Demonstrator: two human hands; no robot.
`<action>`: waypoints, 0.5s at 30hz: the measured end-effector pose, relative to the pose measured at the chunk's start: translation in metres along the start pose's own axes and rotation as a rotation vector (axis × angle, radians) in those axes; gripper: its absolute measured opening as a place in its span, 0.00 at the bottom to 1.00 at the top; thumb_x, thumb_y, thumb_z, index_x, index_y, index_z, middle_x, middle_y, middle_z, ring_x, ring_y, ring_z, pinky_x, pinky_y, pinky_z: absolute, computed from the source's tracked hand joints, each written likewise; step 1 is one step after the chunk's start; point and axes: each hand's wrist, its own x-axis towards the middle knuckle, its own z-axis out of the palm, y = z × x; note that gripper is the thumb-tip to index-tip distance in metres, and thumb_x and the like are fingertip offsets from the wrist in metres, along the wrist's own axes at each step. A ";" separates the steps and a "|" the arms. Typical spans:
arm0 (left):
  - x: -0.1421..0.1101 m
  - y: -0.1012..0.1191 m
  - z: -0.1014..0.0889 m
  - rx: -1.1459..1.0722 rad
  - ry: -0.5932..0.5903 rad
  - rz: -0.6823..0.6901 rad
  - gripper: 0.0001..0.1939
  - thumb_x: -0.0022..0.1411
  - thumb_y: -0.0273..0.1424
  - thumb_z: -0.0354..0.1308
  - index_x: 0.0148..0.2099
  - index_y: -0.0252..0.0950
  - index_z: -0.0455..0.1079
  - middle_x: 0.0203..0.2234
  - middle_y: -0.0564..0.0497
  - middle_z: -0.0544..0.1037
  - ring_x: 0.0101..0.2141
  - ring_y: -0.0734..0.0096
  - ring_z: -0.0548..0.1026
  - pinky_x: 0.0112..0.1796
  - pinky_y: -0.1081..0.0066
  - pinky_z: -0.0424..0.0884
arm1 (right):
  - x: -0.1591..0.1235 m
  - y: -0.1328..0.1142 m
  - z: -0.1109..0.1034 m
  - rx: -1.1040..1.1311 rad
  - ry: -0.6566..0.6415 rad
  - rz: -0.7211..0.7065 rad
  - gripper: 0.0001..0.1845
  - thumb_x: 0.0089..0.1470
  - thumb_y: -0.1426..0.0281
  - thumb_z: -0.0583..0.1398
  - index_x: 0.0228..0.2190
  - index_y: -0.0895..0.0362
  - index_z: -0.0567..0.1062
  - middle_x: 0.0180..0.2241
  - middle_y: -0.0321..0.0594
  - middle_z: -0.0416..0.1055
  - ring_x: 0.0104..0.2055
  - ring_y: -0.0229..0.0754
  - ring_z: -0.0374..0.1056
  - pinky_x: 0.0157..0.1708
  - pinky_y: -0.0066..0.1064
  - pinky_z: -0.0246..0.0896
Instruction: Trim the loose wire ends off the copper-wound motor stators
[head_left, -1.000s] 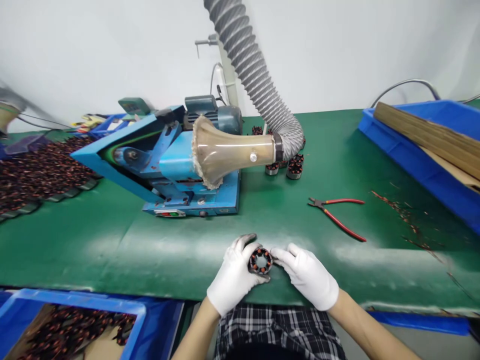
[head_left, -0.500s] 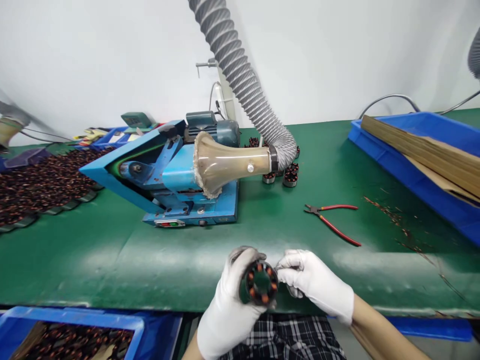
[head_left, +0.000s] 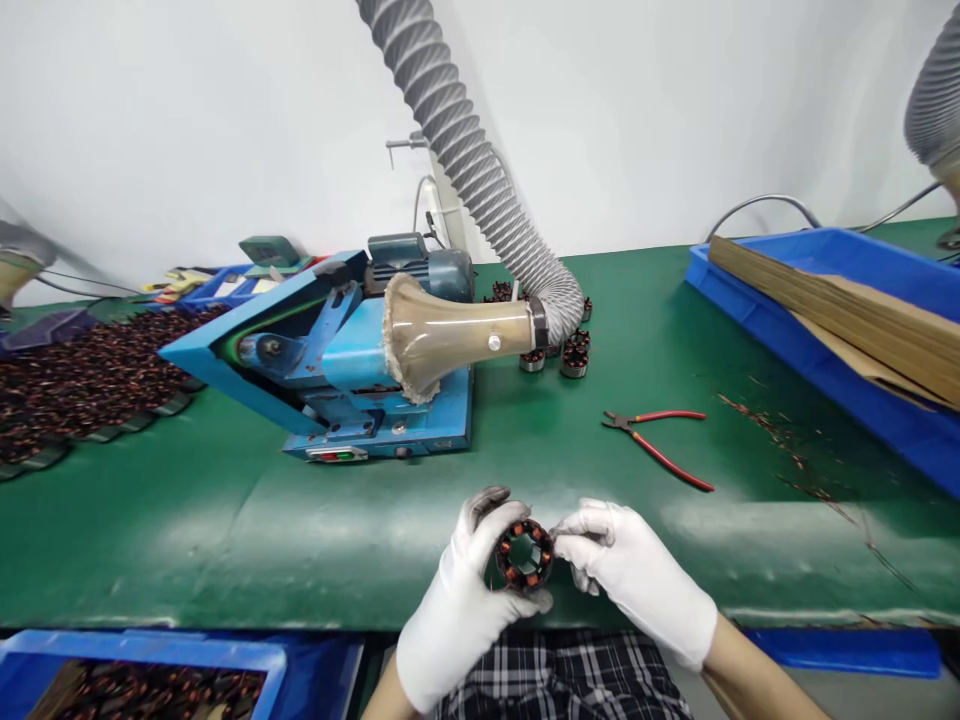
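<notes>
A ring-shaped motor stator (head_left: 545, 560) with copper windings is held up over the bench's front edge. My left hand (head_left: 466, 598), in a white glove, grips it from the left with fingers and thumb wrapped around its side. At its right rim, my gloved right hand (head_left: 626, 565) has thumb and fingertips pinched together close against the windings. Whatever lies in that pinch, perhaps a thin wire end, is too small to make out. Beyond the hands, cutting pliers (head_left: 656, 440) with red handles lie spread on the green bench.
A blue belt-driven machine (head_left: 375, 370) with a cone-shaped hood and grey hose (head_left: 480, 150) stands behind. Several stators (head_left: 575, 355) sit beside it, many more heaped at left. Blue trays (head_left: 795, 330) are at right and below left (head_left: 277, 665). Wire scraps (head_left: 780, 440) litter the bench.
The camera view has shifted slightly. The stator has turned a little in my left hand, so its opening faces the camera differently. My right hand remains pinched at its rim.
</notes>
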 end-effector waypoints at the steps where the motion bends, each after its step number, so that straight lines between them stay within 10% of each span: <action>1: 0.001 -0.001 0.000 -0.027 -0.032 -0.033 0.31 0.40 0.21 0.64 0.49 0.41 0.64 0.49 0.47 0.66 0.51 0.56 0.64 0.51 0.56 0.63 | -0.001 0.000 0.000 -0.025 0.037 -0.037 0.06 0.47 0.72 0.56 0.23 0.57 0.72 0.20 0.32 0.61 0.18 0.34 0.58 0.19 0.26 0.54; 8: -0.004 0.001 0.002 -0.288 0.023 0.075 0.09 0.50 0.24 0.58 0.36 0.39 0.70 0.42 0.49 0.71 0.44 0.63 0.70 0.44 0.63 0.70 | -0.003 0.000 0.002 -0.288 0.102 -0.190 0.11 0.48 0.72 0.54 0.17 0.57 0.69 0.19 0.34 0.58 0.24 0.37 0.59 0.26 0.29 0.54; 11: -0.006 -0.001 0.001 -0.116 0.130 0.178 0.22 0.49 0.22 0.59 0.47 0.42 0.65 0.47 0.47 0.66 0.50 0.61 0.65 0.49 0.60 0.65 | 0.000 0.000 0.002 -0.041 -0.027 -0.015 0.10 0.47 0.70 0.54 0.17 0.57 0.65 0.17 0.31 0.56 0.19 0.34 0.57 0.20 0.26 0.51; 15: -0.001 -0.002 -0.002 -0.074 -0.074 0.144 0.29 0.44 0.17 0.60 0.48 0.44 0.63 0.45 0.50 0.67 0.48 0.63 0.67 0.49 0.62 0.65 | 0.003 0.001 0.003 0.003 -0.018 0.047 0.09 0.47 0.69 0.53 0.19 0.57 0.65 0.16 0.31 0.56 0.17 0.34 0.56 0.18 0.26 0.51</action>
